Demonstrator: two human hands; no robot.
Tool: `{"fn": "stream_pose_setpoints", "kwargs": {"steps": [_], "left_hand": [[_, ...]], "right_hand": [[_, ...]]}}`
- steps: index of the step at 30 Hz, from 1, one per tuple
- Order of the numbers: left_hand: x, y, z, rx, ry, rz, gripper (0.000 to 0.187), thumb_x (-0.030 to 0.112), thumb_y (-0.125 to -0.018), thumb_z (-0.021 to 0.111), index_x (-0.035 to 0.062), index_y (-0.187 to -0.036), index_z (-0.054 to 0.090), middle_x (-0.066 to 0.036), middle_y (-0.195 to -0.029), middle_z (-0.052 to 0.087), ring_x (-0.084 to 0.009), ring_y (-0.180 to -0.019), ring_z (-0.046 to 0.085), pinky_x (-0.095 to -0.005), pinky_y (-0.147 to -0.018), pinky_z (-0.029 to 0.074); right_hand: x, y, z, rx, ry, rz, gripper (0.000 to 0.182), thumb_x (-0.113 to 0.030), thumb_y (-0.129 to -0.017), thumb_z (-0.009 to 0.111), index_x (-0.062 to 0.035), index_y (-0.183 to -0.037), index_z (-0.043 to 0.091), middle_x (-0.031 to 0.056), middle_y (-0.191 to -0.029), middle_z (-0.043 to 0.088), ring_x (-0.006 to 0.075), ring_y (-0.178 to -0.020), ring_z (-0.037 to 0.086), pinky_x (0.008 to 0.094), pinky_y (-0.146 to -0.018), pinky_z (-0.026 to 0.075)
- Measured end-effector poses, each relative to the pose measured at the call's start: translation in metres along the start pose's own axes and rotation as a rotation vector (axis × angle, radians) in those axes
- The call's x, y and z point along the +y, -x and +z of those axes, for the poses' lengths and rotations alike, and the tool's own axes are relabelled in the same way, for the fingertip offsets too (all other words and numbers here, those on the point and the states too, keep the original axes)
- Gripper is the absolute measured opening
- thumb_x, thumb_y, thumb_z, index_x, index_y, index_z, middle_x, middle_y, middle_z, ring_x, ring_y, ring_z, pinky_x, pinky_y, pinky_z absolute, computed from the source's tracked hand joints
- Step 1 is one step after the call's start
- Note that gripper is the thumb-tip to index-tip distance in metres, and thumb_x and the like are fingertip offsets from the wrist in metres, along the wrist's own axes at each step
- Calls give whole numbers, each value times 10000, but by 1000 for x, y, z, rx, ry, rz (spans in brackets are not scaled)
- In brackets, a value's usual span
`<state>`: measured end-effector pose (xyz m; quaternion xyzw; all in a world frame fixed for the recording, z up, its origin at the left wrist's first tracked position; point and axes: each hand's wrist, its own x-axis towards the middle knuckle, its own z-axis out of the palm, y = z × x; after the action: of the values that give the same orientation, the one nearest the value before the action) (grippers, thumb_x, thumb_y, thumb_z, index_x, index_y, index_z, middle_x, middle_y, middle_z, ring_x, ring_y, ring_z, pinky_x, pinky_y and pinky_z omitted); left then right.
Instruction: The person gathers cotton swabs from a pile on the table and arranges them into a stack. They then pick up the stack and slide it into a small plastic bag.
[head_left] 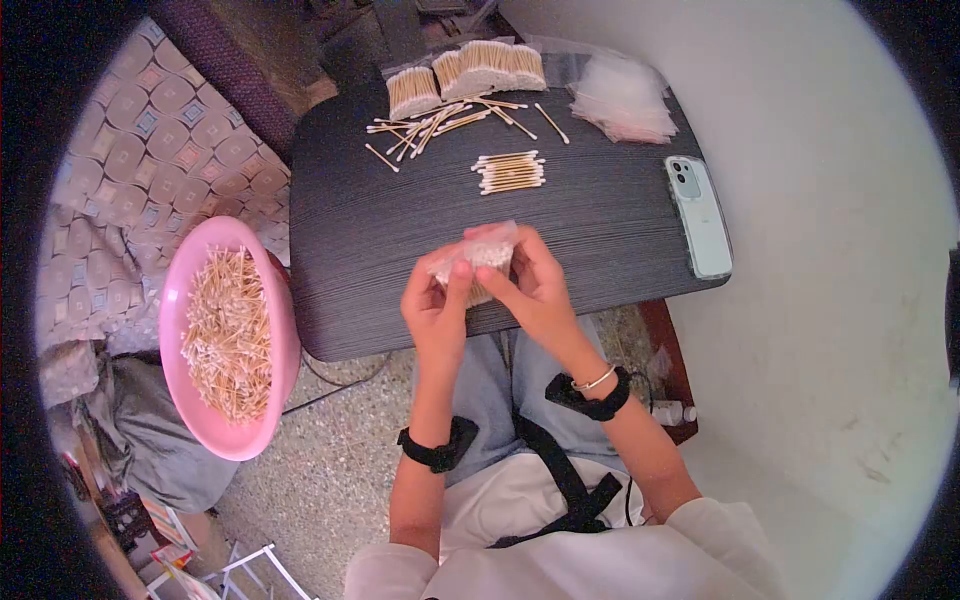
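Note:
Between both hands, over the table's near edge, is a small clear plastic bag [492, 252] filled with cotton swabs. My left hand [437, 295] grips its left side, thumb on the front. My right hand [535, 280] holds the other side, its thumb also pressed on the front. White swab tips show through the plastic near the bag's top; the fingers hide much of the rest. Beyond the hands lies a neat stack of cotton swabs [511, 172]. Farther back, loose cotton swabs [435, 128] lie scattered before a row of filled swab bags [488, 72].
The dark table [370, 230] carries a pile of clear plastic bags [622, 100] at the back right and a phone [706, 222] at its right edge. A pink tub [174, 330] heaped with loose swabs stands left of the table. A white wall [830, 250] rises on the right.

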<state>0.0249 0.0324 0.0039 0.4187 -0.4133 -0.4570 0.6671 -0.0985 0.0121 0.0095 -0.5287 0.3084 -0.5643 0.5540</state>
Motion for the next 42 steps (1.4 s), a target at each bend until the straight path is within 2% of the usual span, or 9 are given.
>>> {"fn": "stream_pose_setpoints", "kwargs": {"steps": [3,11,14,21,23,26,30,38,42], "left_hand": [[0,6,-4,-30,-51,24,213,95,-921,684,-11,-1101,638,-58,-1053,662,-92,-939,598,-249,-829,483],[21,-2,7,-14,35,-167,224,-10,-858,671,-15,-1081,649,-62,-1033,669,-115,-939,616,-240,-830,481],[14,0,1,-63,-5,-120,238,-23,-863,626,-20,-1100,644,-58,-1020,673,-120,-947,624,-236,-846,478],[0,-1,-11,43,42,-188,164,117,-929,651,-32,-976,703,-43,-1002,678,-74,-826,588,-214,-717,458],[7,-3,-6,54,-19,-136,192,159,-941,661,-24,-952,716,-28,-965,681,-56,-768,563,-210,-660,435],[23,-12,3,-35,-295,134,209,188,-958,646,-6,-946,723,-6,-845,664,-43,-720,539,-216,-609,409],[24,-10,-9,-57,-435,104,245,200,-975,620,-8,-894,720,-16,-748,630,-40,-686,527,-225,-572,394],[27,-3,-3,9,-331,-76,295,206,-985,605,-25,-826,694,-11,-743,609,-43,-664,522,-224,-579,399],[22,1,-2,82,-118,-153,273,192,-984,609,-38,-864,694,12,-782,585,-41,-691,519,-210,-612,401]], "right_hand": [[-3,2,-1,18,-137,-24,282,-103,-904,681,-28,-1138,545,126,-1205,613,149,-1120,559,292,-943,457],[-1,-3,-9,-51,-67,137,163,-129,-940,612,-55,-1045,512,14,-987,529,89,-953,502,244,-834,432],[0,0,-5,-56,-79,149,157,-185,-970,575,-66,-1047,508,-12,-982,509,79,-944,484,234,-807,421],[-5,-7,-10,33,-224,365,147,-220,-996,575,-73,-1000,587,-37,-956,559,48,-862,501,217,-739,420],[0,-6,-10,79,-114,254,150,-206,-981,601,-57,-972,608,-36,-904,567,41,-812,504,225,-717,432],[2,-5,-5,190,32,97,144,-169,-957,633,-30,-920,626,-14,-865,595,48,-779,529,238,-701,452],[0,-5,-5,229,286,-154,138,-126,-924,661,3,-884,631,32,-826,650,75,-767,585,250,-687,475],[-13,0,3,230,137,74,120,-120,-935,647,-2,-924,661,32,-798,684,84,-728,632,236,-666,489],[-18,-2,-2,158,12,159,121,-119,-937,653,-1,-951,673,26,-833,681,74,-760,630,226,-690,495]]}}
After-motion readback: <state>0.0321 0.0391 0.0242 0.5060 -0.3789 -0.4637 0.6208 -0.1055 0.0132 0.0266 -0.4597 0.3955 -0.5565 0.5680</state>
